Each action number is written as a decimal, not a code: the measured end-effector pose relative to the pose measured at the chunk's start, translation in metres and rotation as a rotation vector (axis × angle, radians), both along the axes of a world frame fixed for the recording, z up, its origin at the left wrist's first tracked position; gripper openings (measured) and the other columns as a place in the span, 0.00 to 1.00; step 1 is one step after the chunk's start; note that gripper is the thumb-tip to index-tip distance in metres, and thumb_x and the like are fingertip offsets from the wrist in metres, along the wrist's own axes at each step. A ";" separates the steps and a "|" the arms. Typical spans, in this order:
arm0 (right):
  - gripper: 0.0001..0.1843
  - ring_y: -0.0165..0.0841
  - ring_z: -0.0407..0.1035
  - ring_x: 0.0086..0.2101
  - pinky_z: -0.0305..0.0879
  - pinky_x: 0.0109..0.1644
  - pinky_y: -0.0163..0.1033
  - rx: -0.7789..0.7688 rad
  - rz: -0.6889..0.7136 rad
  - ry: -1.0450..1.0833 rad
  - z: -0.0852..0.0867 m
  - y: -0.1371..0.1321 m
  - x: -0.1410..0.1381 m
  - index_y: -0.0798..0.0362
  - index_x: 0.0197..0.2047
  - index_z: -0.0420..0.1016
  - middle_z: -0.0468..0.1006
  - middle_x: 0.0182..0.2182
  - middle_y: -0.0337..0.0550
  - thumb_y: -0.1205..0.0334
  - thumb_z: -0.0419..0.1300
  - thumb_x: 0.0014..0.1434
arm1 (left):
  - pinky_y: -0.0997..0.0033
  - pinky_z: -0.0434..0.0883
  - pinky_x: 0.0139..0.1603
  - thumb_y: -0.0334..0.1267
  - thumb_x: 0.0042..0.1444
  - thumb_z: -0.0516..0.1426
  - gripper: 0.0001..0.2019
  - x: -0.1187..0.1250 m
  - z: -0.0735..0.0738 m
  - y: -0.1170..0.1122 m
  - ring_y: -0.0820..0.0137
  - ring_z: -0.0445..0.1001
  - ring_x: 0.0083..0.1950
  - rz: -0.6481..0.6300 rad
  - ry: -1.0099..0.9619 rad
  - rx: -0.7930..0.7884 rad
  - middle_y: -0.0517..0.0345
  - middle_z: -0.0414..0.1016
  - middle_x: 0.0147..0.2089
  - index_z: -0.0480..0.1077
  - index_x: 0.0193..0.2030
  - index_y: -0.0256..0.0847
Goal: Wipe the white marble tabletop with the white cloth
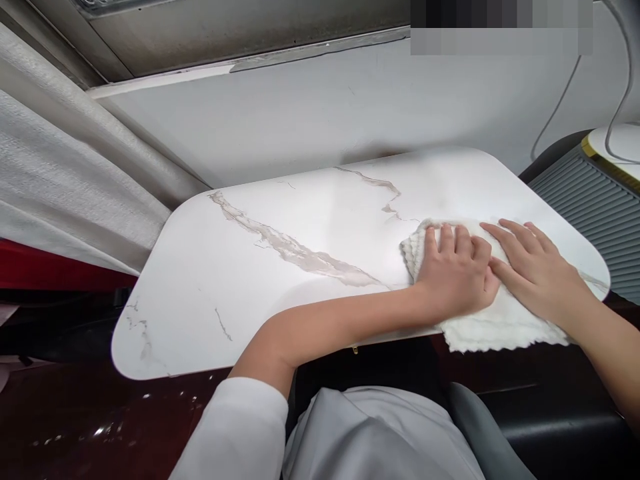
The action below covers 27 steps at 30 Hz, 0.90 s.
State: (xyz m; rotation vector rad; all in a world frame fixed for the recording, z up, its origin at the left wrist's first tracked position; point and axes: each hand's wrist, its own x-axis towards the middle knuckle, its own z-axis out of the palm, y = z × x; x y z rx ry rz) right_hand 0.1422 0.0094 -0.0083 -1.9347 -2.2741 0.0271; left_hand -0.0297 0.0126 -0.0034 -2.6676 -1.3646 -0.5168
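A white fluffy cloth [500, 327] lies on the right part of a white marble-patterned tabletop [280, 267], its near edge hanging over the table's front rim. My left hand [457, 270] lies palm down on the cloth's left half, fingers stretched out and close together. My right hand [535, 267] rests flat on the cloth beside it, fingers extended and pointing left. Both hands press on the cloth; neither grips it.
A white wall [350, 113] runs behind the table. Grey curtain folds [65, 173] hang at the left. A grey ribbed unit [595, 213] with a white-topped object and cables stands at the right. Dark glossy floor [100, 420] lies below.
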 end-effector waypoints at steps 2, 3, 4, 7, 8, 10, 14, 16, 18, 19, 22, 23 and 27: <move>0.37 0.48 0.46 0.70 0.42 0.75 0.54 -0.015 0.004 0.012 0.006 0.015 -0.008 0.52 0.69 0.58 0.58 0.68 0.53 0.43 0.35 0.64 | 0.46 0.56 0.70 0.43 0.66 0.44 0.25 -0.001 -0.001 0.014 0.50 0.62 0.69 0.030 -0.007 -0.021 0.38 0.65 0.68 0.65 0.64 0.31; 0.36 0.49 0.46 0.70 0.43 0.74 0.54 -0.028 -0.017 0.022 0.008 0.024 -0.012 0.52 0.69 0.58 0.57 0.68 0.53 0.44 0.36 0.65 | 0.46 0.55 0.71 0.43 0.67 0.44 0.25 -0.002 -0.001 0.023 0.51 0.61 0.69 0.042 -0.014 -0.036 0.40 0.65 0.68 0.65 0.64 0.32; 0.36 0.49 0.45 0.70 0.45 0.73 0.56 -0.044 -0.044 0.034 0.011 0.033 -0.015 0.50 0.69 0.58 0.57 0.69 0.51 0.44 0.37 0.65 | 0.47 0.55 0.71 0.43 0.67 0.44 0.24 -0.003 -0.002 0.033 0.52 0.61 0.69 0.052 -0.021 -0.055 0.41 0.65 0.68 0.65 0.63 0.33; 0.33 0.51 0.44 0.70 0.51 0.70 0.60 -0.075 -0.080 0.071 0.015 0.064 -0.023 0.44 0.69 0.56 0.56 0.70 0.45 0.43 0.39 0.66 | 0.50 0.54 0.72 0.42 0.67 0.43 0.23 -0.006 -0.002 0.066 0.57 0.61 0.70 0.075 -0.048 -0.112 0.46 0.66 0.68 0.65 0.63 0.36; 0.32 0.51 0.45 0.69 0.51 0.70 0.60 -0.068 -0.071 0.081 0.015 0.076 -0.025 0.43 0.69 0.56 0.57 0.69 0.45 0.43 0.39 0.66 | 0.51 0.53 0.72 0.41 0.67 0.43 0.23 -0.007 -0.002 0.078 0.58 0.61 0.70 0.081 -0.060 -0.125 0.47 0.66 0.68 0.64 0.63 0.37; 0.31 0.51 0.47 0.68 0.52 0.69 0.61 -0.042 -0.044 0.097 0.014 0.098 -0.027 0.43 0.69 0.57 0.59 0.69 0.45 0.44 0.40 0.67 | 0.52 0.52 0.73 0.41 0.67 0.43 0.22 -0.009 -0.002 0.102 0.59 0.60 0.70 0.092 -0.083 -0.145 0.48 0.66 0.68 0.64 0.63 0.39; 0.31 0.50 0.50 0.67 0.53 0.68 0.60 -0.016 -0.016 0.120 0.013 0.138 -0.033 0.44 0.69 0.57 0.61 0.67 0.46 0.44 0.41 0.67 | 0.53 0.51 0.74 0.40 0.66 0.44 0.22 -0.015 -0.001 0.142 0.61 0.62 0.69 0.106 -0.116 -0.173 0.50 0.67 0.67 0.64 0.63 0.40; 0.33 0.51 0.49 0.67 0.52 0.69 0.58 -0.022 -0.022 0.130 0.013 0.154 -0.036 0.49 0.70 0.55 0.61 0.67 0.50 0.45 0.42 0.67 | 0.54 0.50 0.74 0.40 0.66 0.44 0.21 -0.017 0.000 0.157 0.61 0.62 0.68 0.116 -0.129 -0.182 0.51 0.68 0.66 0.65 0.62 0.40; 0.34 0.52 0.49 0.67 0.51 0.69 0.57 -0.028 -0.024 0.132 0.015 0.168 -0.039 0.55 0.70 0.54 0.60 0.67 0.55 0.46 0.43 0.66 | 0.55 0.50 0.74 0.40 0.66 0.44 0.20 -0.019 0.000 0.170 0.62 0.62 0.68 0.128 -0.135 -0.186 0.51 0.69 0.65 0.65 0.61 0.41; 0.34 0.52 0.50 0.67 0.51 0.69 0.56 -0.028 -0.019 0.131 0.015 0.175 -0.040 0.56 0.70 0.55 0.61 0.67 0.56 0.46 0.43 0.66 | 0.56 0.50 0.74 0.40 0.66 0.44 0.20 -0.020 0.001 0.176 0.62 0.62 0.68 0.134 -0.137 -0.187 0.51 0.69 0.65 0.66 0.61 0.41; 0.33 0.50 0.51 0.66 0.50 0.69 0.54 -0.030 -0.003 0.122 0.015 0.192 -0.044 0.56 0.68 0.56 0.62 0.66 0.56 0.47 0.42 0.66 | 0.56 0.51 0.73 0.40 0.67 0.44 0.20 -0.023 0.001 0.191 0.61 0.63 0.67 0.146 -0.142 -0.186 0.50 0.69 0.64 0.66 0.60 0.40; 0.33 0.50 0.51 0.66 0.51 0.68 0.54 -0.032 -0.004 0.121 0.015 0.198 -0.045 0.55 0.68 0.57 0.62 0.66 0.55 0.46 0.42 0.66 | 0.56 0.52 0.73 0.40 0.67 0.44 0.20 -0.024 0.001 0.195 0.61 0.63 0.67 0.149 -0.144 -0.185 0.50 0.70 0.64 0.66 0.60 0.40; 0.33 0.51 0.52 0.65 0.53 0.66 0.55 -0.044 -0.006 0.119 0.014 0.219 -0.049 0.54 0.68 0.58 0.62 0.66 0.55 0.46 0.42 0.65 | 0.58 0.52 0.72 0.40 0.67 0.44 0.19 -0.029 0.001 0.212 0.61 0.65 0.65 0.160 -0.153 -0.176 0.49 0.70 0.62 0.67 0.59 0.39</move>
